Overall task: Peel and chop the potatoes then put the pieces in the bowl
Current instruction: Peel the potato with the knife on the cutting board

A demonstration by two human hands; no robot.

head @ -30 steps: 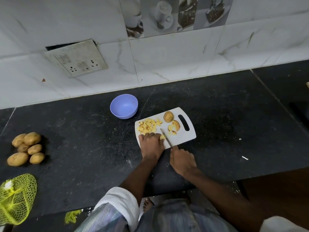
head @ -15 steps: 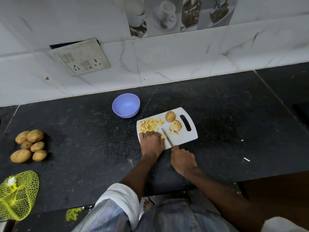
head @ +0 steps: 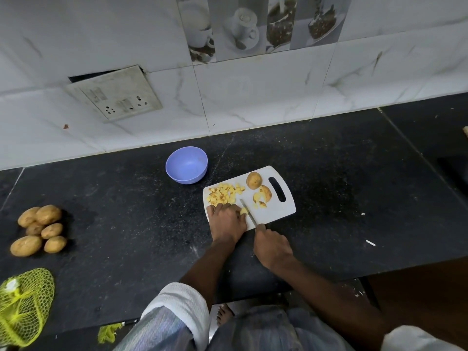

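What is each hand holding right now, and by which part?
The right hand grips the steel knife by its handle. The left hand pins a pale yellow potato piece under its fingertips on the white cutting board.

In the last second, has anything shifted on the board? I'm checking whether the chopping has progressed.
Barely. The left hand still holds a potato piece down, and the right hand still grips the knife, blade against that piece. No clear cut shows. The chopped pile, whole potato, bowl and cutting board stayed put; only the camera shifted slightly.
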